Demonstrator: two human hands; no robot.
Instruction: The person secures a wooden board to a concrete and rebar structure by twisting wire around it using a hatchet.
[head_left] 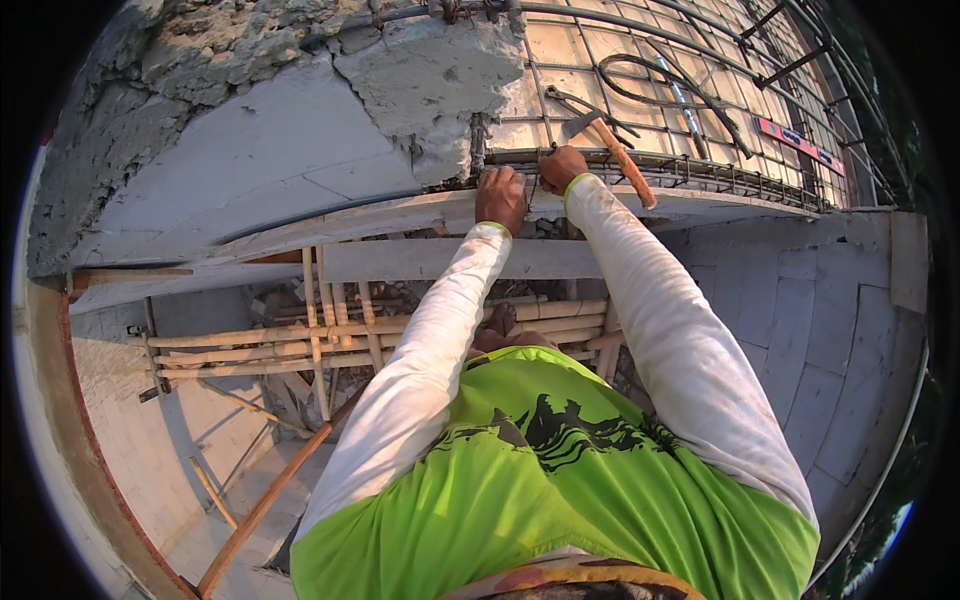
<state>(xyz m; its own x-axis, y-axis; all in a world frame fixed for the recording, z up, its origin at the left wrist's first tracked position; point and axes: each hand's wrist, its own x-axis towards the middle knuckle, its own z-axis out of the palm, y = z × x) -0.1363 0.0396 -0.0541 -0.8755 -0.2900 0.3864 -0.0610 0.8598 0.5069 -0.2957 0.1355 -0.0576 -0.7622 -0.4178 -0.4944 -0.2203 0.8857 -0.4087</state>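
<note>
My left hand (pixel 502 198) is closed at the edge of the reinforcing bars (pixel 680 172), beside the broken grey concrete (pixel 430 90). Just right of it and slightly farther off, my right hand (pixel 563 170) is also closed, close against the same bars. Whatever the fingers of either hand hold is hidden or too thin to name. A hammer (pixel 625 163) with a wooden handle lies on the bars to the right of my right hand. Beyond its head rests a pair of dark pincers (pixel 590 110).
Rebar mesh (pixel 560 50) covers the pale boards ahead. On it lie a dark looped cable (pixel 640 62), a blue-and-white tube (pixel 685 105) and a red spirit level (pixel 800 146). Below the edge are bamboo poles (pixel 240 352), a slanting timber (pixel 270 510) and a block wall (pixel 815 340).
</note>
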